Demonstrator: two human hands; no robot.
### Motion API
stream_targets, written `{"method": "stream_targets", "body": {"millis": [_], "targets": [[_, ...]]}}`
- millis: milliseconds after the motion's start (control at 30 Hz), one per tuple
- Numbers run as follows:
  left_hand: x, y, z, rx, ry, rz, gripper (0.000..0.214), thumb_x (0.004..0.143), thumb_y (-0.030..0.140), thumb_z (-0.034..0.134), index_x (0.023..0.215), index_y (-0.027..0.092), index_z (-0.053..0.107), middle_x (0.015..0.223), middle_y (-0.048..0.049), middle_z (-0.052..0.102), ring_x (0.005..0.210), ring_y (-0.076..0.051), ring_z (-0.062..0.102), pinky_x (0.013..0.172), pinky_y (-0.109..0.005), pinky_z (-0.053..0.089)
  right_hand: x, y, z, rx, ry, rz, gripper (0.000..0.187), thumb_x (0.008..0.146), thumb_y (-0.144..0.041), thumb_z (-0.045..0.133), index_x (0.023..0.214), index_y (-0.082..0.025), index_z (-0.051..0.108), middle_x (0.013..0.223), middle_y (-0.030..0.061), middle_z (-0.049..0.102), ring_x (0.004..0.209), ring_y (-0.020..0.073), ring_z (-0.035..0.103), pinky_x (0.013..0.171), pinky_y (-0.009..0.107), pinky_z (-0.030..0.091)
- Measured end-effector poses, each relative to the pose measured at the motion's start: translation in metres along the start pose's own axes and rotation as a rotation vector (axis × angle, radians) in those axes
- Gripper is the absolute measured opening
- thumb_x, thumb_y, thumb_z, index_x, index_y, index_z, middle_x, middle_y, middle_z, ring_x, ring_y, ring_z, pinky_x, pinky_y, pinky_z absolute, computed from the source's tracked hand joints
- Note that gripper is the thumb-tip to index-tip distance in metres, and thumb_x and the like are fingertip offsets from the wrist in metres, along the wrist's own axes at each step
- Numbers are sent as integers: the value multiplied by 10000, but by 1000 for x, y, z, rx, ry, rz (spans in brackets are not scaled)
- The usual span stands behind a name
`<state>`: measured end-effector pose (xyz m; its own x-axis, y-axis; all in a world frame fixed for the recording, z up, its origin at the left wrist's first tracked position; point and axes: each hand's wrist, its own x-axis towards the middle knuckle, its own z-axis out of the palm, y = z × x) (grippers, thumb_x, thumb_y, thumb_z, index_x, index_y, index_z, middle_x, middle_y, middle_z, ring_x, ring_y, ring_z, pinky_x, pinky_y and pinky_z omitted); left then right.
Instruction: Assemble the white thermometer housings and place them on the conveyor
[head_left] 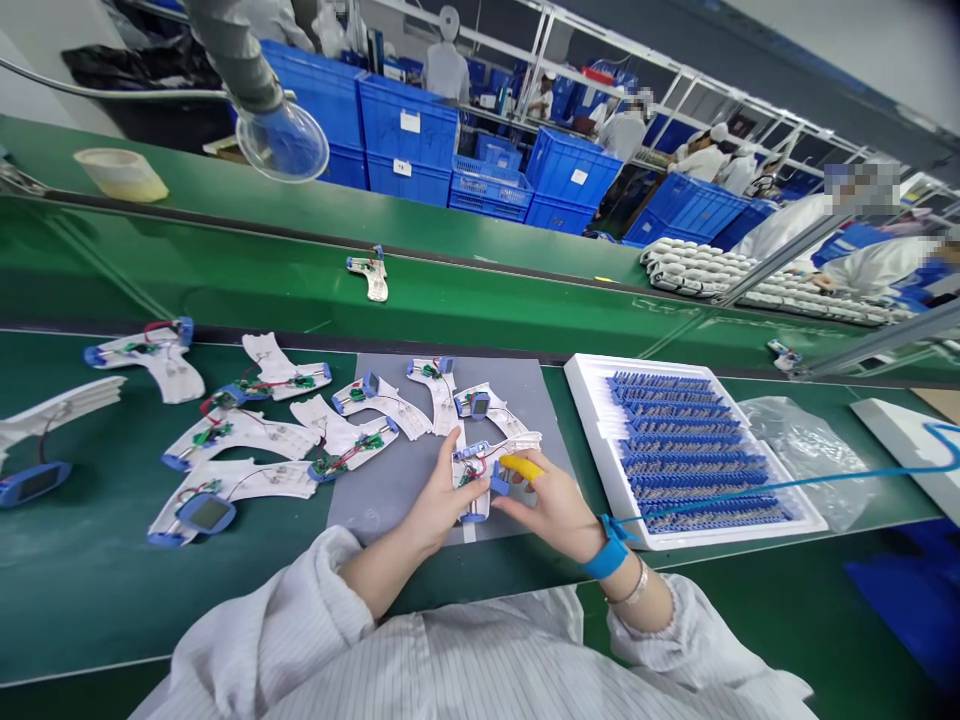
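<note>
Just in front of me, my left hand (441,497) is closed around a white plastic housing half (471,470) fitted with wires and blue end pieces. Its thumb lies along the lower part of the housing. Close against the housing, my right hand (547,505) pinches a small blue plastic part (498,480); a yellow finger cot (522,467) covers one finger. Whether the blue part touches the housing, I cannot tell. A blue wrist strap (607,550) with a cord circles my right wrist. Another housing half with a small display (478,404) lies just beyond my hands.
A grey mat (367,510) lies beneath my hands. To the left are several wired housing halves (240,435). On the right, a white foam tray (600,440) holds rows of blue parts beside a clear plastic bag (806,455). The green conveyor (487,310) runs behind.
</note>
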<state>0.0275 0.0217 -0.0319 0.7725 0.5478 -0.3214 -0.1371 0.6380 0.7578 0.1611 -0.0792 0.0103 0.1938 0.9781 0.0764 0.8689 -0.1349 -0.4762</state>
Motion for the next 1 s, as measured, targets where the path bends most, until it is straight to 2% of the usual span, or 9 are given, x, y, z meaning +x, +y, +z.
{"method": "stream_targets", "body": {"millis": [100,200,567,833,1000], "targets": [[1,-2,-1,12,20,24,839,674,223,690,1347,294,194,1323,-52,426,1161,-189,448,983,-302,328,-2,1,5,-26,79,-59,322,782,-289,589,1077,-182,516,1042,96,564,925,219,584,785,360,525],[2,-4,-1,-9,31,6,856,666,228,698,1348,297,184,1288,-59,464,1124,-192,481,973,-319,344,-3,4,9,-104,128,-117,302,808,-278,551,1089,-172,516,1063,110,569,961,236,571,811,380,519],[0,0,3,-47,91,-66,852,634,171,693,1338,284,226,1101,-41,581,912,-150,565,872,-289,399,7,13,8,-173,135,-300,251,852,-267,499,1085,-173,508,958,91,627,895,216,571,770,360,516],[4,1,5,-111,157,-169,834,607,103,676,1317,251,265,915,-19,624,734,-106,572,693,-210,425,14,20,7,-275,38,-468,223,870,-256,474,1051,-149,547,940,76,644,863,194,565,742,320,517],[6,1,3,-111,183,-200,836,591,82,662,1313,242,271,910,-28,616,704,-112,572,651,-215,432,26,16,0,-422,-60,-633,217,893,-248,433,985,-133,593,935,83,663,848,195,584,726,321,523]]}}
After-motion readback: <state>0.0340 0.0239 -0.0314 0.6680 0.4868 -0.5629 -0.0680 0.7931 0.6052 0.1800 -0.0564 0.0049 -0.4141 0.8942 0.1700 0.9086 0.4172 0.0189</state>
